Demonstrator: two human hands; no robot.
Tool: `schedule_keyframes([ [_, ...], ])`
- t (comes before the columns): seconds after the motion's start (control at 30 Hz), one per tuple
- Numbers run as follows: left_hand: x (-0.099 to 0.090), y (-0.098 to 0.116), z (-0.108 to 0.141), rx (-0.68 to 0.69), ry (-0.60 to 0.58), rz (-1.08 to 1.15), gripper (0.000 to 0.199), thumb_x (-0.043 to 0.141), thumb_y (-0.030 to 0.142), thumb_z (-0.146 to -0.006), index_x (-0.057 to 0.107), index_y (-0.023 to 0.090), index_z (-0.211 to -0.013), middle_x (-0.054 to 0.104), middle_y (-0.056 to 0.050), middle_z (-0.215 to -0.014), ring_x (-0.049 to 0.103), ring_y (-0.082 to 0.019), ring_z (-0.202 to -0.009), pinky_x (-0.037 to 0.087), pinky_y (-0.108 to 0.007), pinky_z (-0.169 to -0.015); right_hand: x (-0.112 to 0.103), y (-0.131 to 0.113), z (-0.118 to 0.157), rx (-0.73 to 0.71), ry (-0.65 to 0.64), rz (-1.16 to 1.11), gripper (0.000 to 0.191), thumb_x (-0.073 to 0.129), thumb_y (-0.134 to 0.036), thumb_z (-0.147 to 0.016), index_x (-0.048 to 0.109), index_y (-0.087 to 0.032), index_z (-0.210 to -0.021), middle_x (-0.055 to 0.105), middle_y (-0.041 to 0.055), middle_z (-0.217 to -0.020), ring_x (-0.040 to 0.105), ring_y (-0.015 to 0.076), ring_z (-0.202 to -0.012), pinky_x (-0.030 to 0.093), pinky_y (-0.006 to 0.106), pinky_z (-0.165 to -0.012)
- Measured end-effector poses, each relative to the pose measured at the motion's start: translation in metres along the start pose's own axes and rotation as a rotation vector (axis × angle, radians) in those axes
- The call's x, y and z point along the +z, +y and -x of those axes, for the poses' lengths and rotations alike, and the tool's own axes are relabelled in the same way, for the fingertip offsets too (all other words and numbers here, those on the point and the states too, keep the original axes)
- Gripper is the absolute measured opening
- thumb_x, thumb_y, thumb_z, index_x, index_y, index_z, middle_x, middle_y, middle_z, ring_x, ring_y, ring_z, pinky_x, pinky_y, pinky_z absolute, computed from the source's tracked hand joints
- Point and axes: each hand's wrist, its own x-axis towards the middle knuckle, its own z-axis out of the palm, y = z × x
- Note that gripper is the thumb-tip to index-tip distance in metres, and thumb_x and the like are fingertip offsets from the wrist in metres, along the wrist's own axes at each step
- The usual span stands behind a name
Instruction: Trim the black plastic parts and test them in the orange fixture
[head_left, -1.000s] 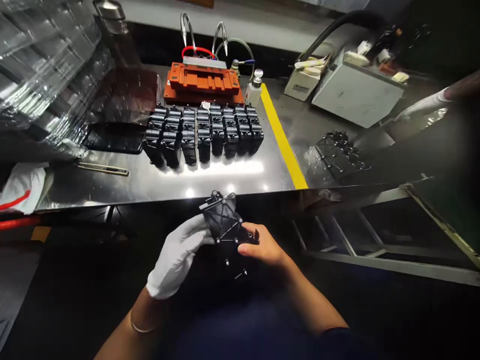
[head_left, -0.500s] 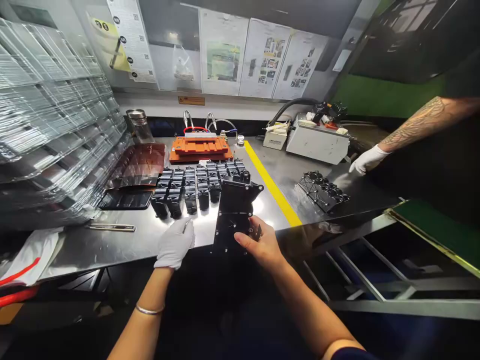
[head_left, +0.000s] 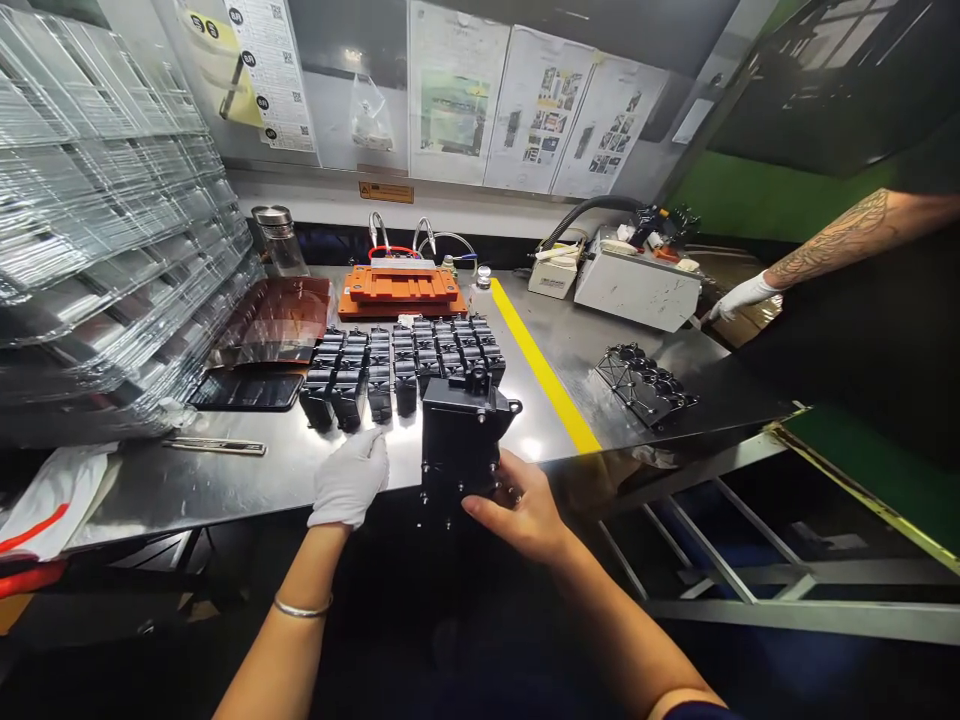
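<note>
My bare right hand grips a black plastic housing from its right side, thumb across the near face. The housing is held up over the table's front edge, with small metal studs and a lug at its upper right. In a white glove, my left hand rests by the table edge left of the housing, apart from it. Its fingers are curled in, and whether anything is inside them is hidden. Just beyond stand rows of similar black plastic parts on the metal table.
Wrapped clear trays are stacked at left, near a phone and a metal-handled cutter. Behind stands an orange fixture. Right of the yellow tape lie a black part and a co-worker's gloved hand.
The housing has tipped, its top edge now lower and turned more toward me. My left hand stays nearly in place. The co-worker's hand has moved slightly up and back.
</note>
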Motion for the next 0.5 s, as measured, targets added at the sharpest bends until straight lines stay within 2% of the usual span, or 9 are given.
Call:
schedule_keyframes([
  [0.3,-0.0007,0.0016,-0.0001,0.005,0.008,-0.042,0.041,0.039,0.041,-0.092,0.064,0.027,-0.121,0.067,-0.008,-0.117,0.061,-0.028,-0.106,0.044,-0.039,-0.089,-0.0013,-0.0008,0.0027,0.029,-0.007,-0.003,0.039,0.069,-0.036,-0.077,0.06,-0.013,-0.108,0.062,0.0047,-0.088,0.057,0.0116,-0.075,0.046,0.02,-0.064],
  [0.5,-0.0012,0.0029,0.0004,-0.006,-0.004,-0.01,0.041,0.04,0.046,-0.091,0.066,0.03,-0.119,0.07,-0.006,-0.103,0.063,-0.024,-0.092,0.044,-0.035,-0.083,0.0006,-0.0018,0.0032,0.022,-0.032,-0.025,0.039,0.069,-0.035,-0.077,0.062,-0.014,-0.108,0.06,0.003,-0.082,0.051,0.0084,-0.065,0.041,0.018,-0.055],
])
